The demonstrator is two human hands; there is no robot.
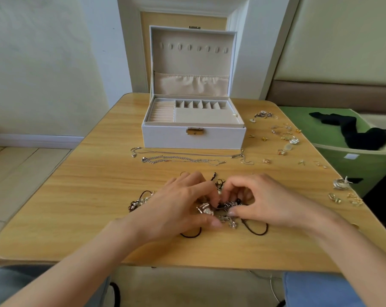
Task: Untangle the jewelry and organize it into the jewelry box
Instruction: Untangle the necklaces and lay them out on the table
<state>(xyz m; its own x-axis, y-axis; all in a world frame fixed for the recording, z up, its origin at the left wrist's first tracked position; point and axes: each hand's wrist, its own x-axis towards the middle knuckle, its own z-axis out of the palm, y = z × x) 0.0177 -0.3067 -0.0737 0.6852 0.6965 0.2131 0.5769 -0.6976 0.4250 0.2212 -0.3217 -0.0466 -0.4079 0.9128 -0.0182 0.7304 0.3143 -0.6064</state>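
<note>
A tangle of dark cords and silver charms (pixel 225 209) lies on the wooden table (pixel 94 173) near its front edge. My left hand (pixel 178 207) and my right hand (pixel 260 200) meet over it, and the fingertips of both pinch parts of the tangle. A white jewelry box (pixel 193 134) stands open at the back of the table, its lid upright, with ring rolls and small compartments inside. Two silver chains (pixel 178 159) lie stretched out in front of the box.
Small earrings and charms (pixel 285 138) are scattered along the table's right side, with silver rings (pixel 340 183) near the right edge. A second small tangle (pixel 139 201) lies left of my left hand. A green bin (pixel 365 160) with a black cloth stands to the right.
</note>
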